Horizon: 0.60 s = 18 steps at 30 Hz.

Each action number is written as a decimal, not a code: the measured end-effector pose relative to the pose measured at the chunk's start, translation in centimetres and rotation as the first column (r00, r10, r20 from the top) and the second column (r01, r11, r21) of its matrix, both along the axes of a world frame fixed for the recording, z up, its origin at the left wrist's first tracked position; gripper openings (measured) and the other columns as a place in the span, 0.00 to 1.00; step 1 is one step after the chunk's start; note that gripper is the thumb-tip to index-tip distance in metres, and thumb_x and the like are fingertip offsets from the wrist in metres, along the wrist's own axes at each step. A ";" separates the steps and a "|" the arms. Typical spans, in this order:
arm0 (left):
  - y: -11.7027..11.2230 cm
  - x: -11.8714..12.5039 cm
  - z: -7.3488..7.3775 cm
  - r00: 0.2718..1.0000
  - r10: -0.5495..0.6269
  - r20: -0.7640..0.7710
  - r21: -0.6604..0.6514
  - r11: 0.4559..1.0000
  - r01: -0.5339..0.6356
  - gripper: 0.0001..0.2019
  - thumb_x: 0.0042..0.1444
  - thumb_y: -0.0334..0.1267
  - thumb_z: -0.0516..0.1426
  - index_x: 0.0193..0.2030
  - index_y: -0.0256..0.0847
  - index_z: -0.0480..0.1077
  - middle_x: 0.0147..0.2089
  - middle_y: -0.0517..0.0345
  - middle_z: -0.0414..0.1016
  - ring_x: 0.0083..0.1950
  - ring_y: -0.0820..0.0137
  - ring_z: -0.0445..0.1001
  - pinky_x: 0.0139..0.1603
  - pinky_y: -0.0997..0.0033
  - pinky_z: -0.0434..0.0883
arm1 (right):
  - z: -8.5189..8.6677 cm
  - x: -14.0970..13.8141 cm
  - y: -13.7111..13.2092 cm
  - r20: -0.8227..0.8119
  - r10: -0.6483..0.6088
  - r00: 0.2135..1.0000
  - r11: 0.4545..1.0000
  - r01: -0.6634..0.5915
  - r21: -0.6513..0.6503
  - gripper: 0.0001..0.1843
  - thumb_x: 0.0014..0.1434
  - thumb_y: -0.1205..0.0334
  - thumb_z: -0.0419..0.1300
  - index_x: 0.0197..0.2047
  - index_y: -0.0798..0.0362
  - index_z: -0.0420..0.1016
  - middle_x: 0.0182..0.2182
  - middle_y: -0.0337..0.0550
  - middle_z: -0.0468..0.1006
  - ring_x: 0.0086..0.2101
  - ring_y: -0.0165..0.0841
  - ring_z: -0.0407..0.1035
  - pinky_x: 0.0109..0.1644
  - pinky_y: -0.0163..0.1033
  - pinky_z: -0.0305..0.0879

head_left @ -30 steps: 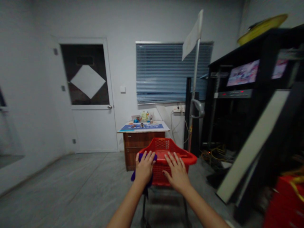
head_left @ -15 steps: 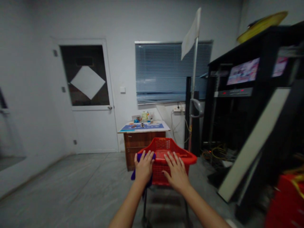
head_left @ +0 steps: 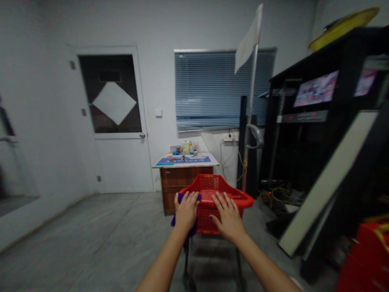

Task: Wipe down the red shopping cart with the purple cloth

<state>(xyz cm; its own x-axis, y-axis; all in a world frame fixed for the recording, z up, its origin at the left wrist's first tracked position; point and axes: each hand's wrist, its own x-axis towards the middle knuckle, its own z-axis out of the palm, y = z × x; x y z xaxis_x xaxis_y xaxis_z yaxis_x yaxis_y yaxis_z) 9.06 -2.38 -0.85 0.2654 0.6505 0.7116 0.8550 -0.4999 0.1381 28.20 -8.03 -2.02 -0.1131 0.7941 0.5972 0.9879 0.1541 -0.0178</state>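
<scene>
Left of frame: white door point(head_left: 121, 162). Lower centre: the left hand point(head_left: 187, 213), fingers together and curled, presses a purple cloth point(head_left: 173, 221) against the near rim of a red plastic basket point(head_left: 209, 184) mounted on a wheeled metal cart point(head_left: 186, 259). A wooden cabinet point(head_left: 182, 190) stands beyond the basket. The right hand point(head_left: 228, 215), fingers spread, lies palm down on the same rim. Far right: a black equipment rack point(head_left: 343, 81).

Left forearm point(head_left: 162, 263) and right forearm point(head_left: 266, 263) rise from the bottom center of the frame. Left hand point(head_left: 187, 213) is curled palm-down; right hand point(head_left: 227, 215) is flat, 5 fingers spread.
</scene>
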 end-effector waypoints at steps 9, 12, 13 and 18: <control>-0.1 0.0 0.1 0.998 0.024 0.051 -0.030 0.999 -0.023 0.17 0.66 0.38 0.47 0.58 0.52 0.68 0.58 0.57 0.74 0.63 0.62 0.66 0.69 0.43 0.39 | -0.4 2.3 0.2 -0.020 -0.031 0.999 0.999 0.032 0.028 0.37 0.64 0.44 0.48 0.70 0.52 0.46 0.68 0.44 0.53 0.67 0.41 0.40 0.67 0.51 0.43; -0.5 1.3 0.4 0.994 0.046 0.095 -0.076 0.996 -0.039 0.17 0.67 0.38 0.45 0.58 0.52 0.68 0.59 0.56 0.73 0.65 0.60 0.64 0.68 0.40 0.40 | -0.6 2.1 0.2 -0.028 -0.026 0.999 0.999 0.027 0.031 0.38 0.63 0.43 0.49 0.71 0.51 0.45 0.68 0.43 0.51 0.67 0.42 0.39 0.67 0.52 0.43; -0.7 2.0 0.5 0.995 0.035 0.095 -0.082 0.996 -0.028 0.18 0.67 0.38 0.45 0.58 0.52 0.67 0.60 0.56 0.72 0.65 0.59 0.63 0.68 0.39 0.41 | -0.7 2.0 0.2 -0.032 -0.027 0.999 0.999 0.028 0.037 0.39 0.63 0.43 0.49 0.71 0.51 0.44 0.68 0.43 0.50 0.67 0.42 0.38 0.67 0.53 0.43; -1.4 3.9 0.6 0.995 -0.096 -0.001 -0.058 0.994 0.096 0.18 0.67 0.39 0.46 0.60 0.55 0.65 0.63 0.57 0.69 0.67 0.59 0.60 0.68 0.39 0.41 | -0.5 2.0 0.0 -0.026 -0.016 1.000 0.999 0.017 0.035 0.39 0.63 0.44 0.50 0.71 0.51 0.43 0.69 0.43 0.49 0.67 0.42 0.36 0.67 0.52 0.43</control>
